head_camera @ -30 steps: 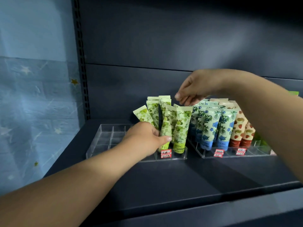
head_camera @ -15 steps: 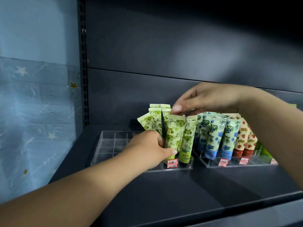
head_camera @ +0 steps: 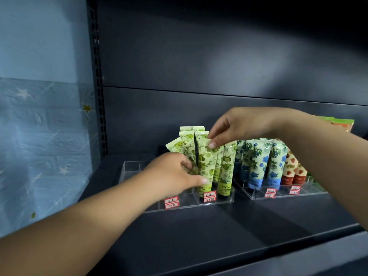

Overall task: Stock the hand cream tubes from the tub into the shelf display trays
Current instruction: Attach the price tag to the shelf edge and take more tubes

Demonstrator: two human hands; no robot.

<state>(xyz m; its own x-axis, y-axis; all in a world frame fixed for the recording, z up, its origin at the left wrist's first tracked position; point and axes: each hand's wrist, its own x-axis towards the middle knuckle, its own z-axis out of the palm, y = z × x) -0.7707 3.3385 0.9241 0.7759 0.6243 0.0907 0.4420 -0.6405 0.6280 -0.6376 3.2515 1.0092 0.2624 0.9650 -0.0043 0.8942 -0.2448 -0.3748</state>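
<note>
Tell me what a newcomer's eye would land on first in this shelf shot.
First, the two hands meeting over the green hand cream tubes in the left clear tray: the left hand grips the tubes low down, while the right hand pinches the top of one. Next, the blue-flowered tubes and strawberry tubes standing in the right tray, with red-edged price labels along both tray fronts.

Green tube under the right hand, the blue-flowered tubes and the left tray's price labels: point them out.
green tube [head_camera: 205, 166], head view, printed middle of its body.
blue-flowered tubes [head_camera: 256, 162], head view, front tube's body.
price labels [head_camera: 210, 196], head view, red sticker on the tray's front edge.
</note>
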